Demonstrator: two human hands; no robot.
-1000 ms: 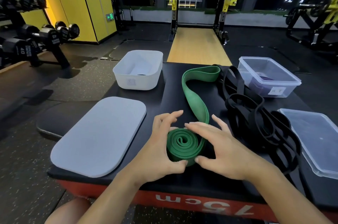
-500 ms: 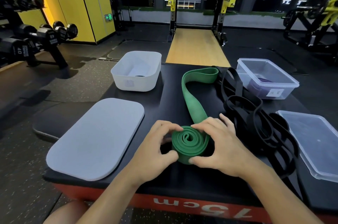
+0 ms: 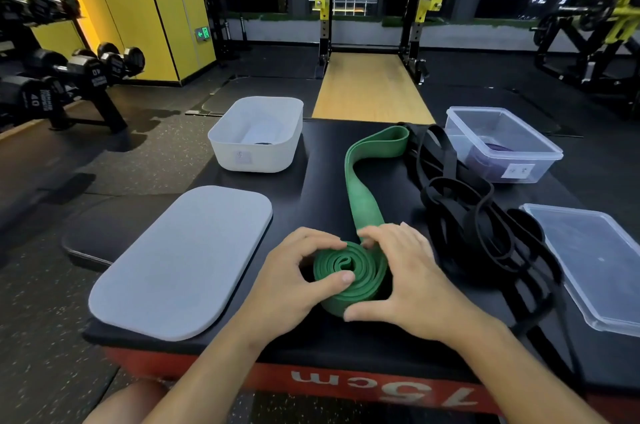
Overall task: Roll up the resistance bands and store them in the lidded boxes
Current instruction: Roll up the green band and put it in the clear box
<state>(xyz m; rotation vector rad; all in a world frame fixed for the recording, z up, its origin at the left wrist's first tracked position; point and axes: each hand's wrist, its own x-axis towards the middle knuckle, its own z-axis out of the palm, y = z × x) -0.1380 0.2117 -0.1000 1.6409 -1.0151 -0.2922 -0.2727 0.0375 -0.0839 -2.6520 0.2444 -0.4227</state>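
Observation:
A green resistance band lies on the black box top, its near end wound into a flat coil. My left hand grips the coil from the left, thumb on its top. My right hand curls round the coil from the right, thumb at its near side and fingers where the loose strip meets it. A tangle of black bands lies to the right. A white open box stands far left, its grey lid nearer. A clear box holding something purple stands far right.
A clear lid lies at the right edge. The box top's red front edge reads 75cm. A dumbbell rack stands at left, a squat rack and wooden platform behind.
The coil has grown by another turn and the free green strip has got shorter. Both hands have closed in tighter round the coil.

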